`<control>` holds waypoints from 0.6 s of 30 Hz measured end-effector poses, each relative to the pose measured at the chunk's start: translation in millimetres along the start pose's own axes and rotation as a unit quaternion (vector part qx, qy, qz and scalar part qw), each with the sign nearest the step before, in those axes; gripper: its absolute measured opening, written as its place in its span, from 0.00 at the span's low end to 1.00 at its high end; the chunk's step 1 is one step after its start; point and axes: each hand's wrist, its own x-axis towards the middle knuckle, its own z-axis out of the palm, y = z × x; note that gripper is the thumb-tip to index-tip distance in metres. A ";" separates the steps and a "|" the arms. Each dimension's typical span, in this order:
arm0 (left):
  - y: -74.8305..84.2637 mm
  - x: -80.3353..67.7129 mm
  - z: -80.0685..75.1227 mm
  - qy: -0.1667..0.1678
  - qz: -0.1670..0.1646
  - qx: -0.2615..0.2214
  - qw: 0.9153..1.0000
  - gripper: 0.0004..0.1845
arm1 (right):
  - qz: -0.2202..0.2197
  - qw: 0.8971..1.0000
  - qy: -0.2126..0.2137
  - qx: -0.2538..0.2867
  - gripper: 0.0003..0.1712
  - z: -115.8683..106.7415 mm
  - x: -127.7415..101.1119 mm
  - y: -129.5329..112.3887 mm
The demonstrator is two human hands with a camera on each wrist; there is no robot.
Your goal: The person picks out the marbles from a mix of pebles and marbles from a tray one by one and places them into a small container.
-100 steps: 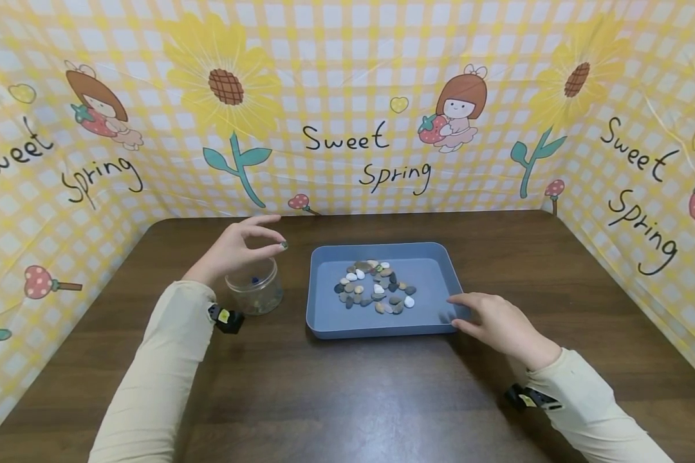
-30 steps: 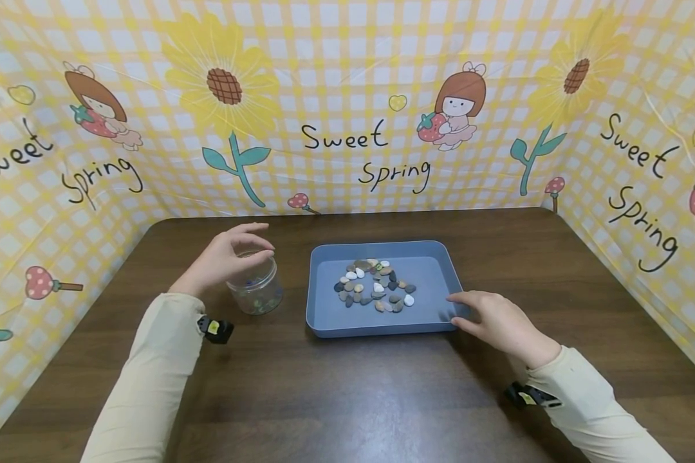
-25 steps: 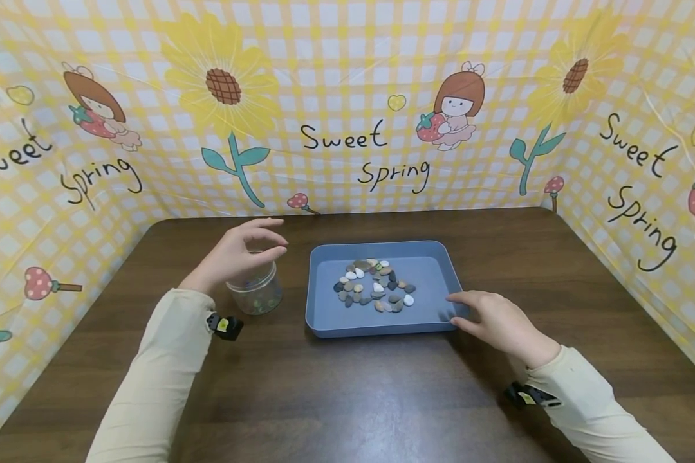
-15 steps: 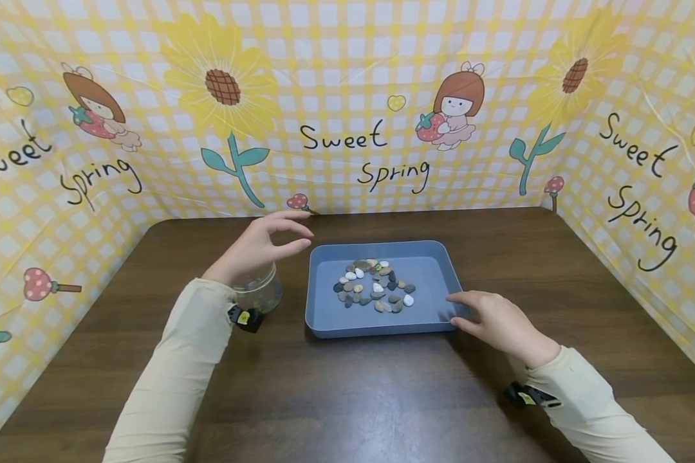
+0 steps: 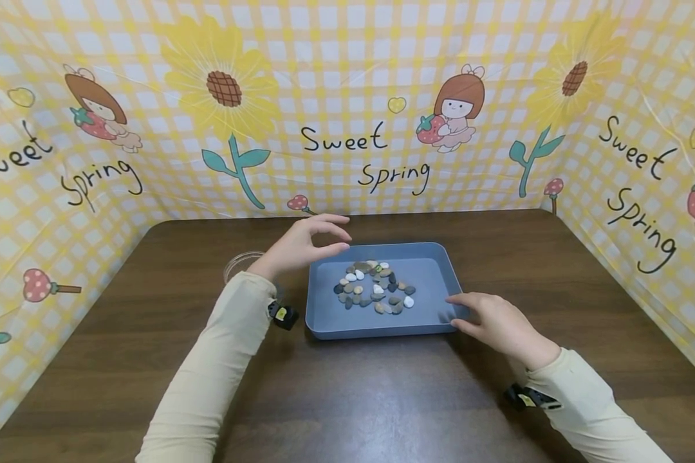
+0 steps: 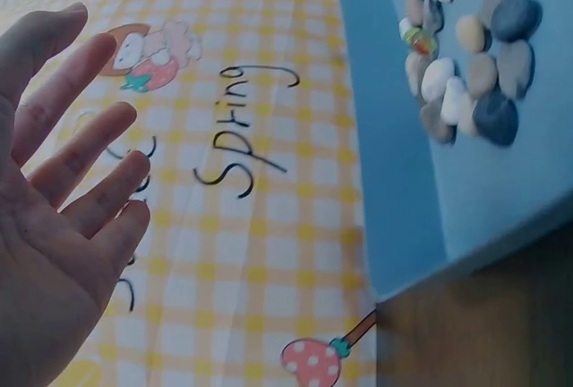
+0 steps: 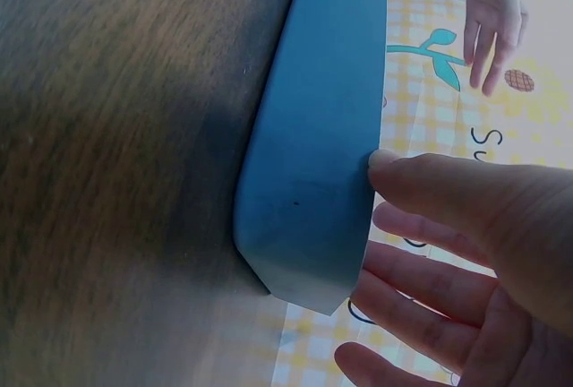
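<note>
A blue tray (image 5: 434, 321) sits mid-table with several small pebbles (image 5: 375, 287) in grey, white and brown. My left hand (image 5: 309, 243) hovers over the tray's far left corner, fingers loosely spread and empty; the left wrist view shows the same open left hand (image 6: 63, 199) beside the pebbles (image 6: 466, 55). My right hand (image 5: 489, 318) rests against the tray's near right corner, thumb and fingers touching its outer wall (image 7: 313, 163). A clear jar (image 5: 239, 265) stands left of the tray, mostly hidden behind my left forearm.
The dark wooden table (image 5: 382, 399) is fenced on three sides by a yellow checked "Sweet Spring" backdrop (image 5: 347, 116). Small black wrist cameras (image 5: 282, 314) sit at both cuffs.
My left hand has left the jar's mouth and swung right to the tray's far left corner, empty. The right hand and the tray have stayed put.
</note>
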 end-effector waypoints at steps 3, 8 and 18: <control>-0.2 6.9 7.2 -0.010 -0.001 -0.012 1.000 0.11 | 0.004 1.000 -0.003 0.002 0.21 1.0 0.2 0.5; -3.3 18.2 18.3 -0.019 0.003 -0.022 1.000 0.10 | 0.007 1.000 -0.005 0.003 0.21 2.1 -0.1 1.6; -13.7 34.1 32.3 -0.031 0.002 -0.036 0.999 0.10 | 0.003 1.000 0.000 0.004 0.21 2.0 0.1 2.4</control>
